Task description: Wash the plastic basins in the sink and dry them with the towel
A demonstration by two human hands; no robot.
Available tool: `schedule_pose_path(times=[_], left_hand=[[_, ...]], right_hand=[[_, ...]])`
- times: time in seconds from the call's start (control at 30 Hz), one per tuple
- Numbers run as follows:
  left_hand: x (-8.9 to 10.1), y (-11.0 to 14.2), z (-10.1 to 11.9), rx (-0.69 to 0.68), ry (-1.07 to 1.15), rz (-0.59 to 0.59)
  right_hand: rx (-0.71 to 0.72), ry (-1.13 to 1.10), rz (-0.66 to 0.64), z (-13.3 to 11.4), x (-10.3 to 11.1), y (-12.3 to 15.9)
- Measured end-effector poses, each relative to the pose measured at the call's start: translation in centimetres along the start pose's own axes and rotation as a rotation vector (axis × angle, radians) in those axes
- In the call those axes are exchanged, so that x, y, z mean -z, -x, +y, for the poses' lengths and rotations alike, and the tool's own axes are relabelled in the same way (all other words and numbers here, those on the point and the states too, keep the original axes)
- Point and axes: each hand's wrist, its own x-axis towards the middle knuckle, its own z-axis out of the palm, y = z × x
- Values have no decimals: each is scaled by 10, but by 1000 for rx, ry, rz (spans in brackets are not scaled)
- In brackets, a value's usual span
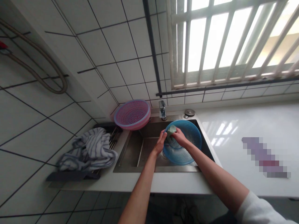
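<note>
Your right hand (181,137), fingertips hidden, grasps green cloth (171,129); left hand (159,145) holds blue basket (179,156) by rim, mouth facing up.

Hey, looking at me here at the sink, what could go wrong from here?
The blue basket could shift or tip if your left hand, at its rim, lets up while your right hand presses the green cloth against it.

The pink basket partly overhangs the back left corner of the sink, so a bump might send it sliding in.
</note>
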Motion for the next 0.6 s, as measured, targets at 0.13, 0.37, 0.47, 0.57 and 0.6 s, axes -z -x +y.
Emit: schedule_pose_path(times=[0.13,0.37,0.47,0.57,0.6], left_hand=[[7,2,2,30,-25,57],[-2,4,7,24,18,-25],[0,4,5,23,33,26],[5,5,5,13,20,57],[5,5,5,16,13,47]], right_hand=[[-48,46,-374,2,-10,7],[1,-96,164,-1,2,-4],[-20,-28,-155,0,-5,3],[-25,-10,-300,2,-13,6],[-19,-27,-226,2,-12,4]])
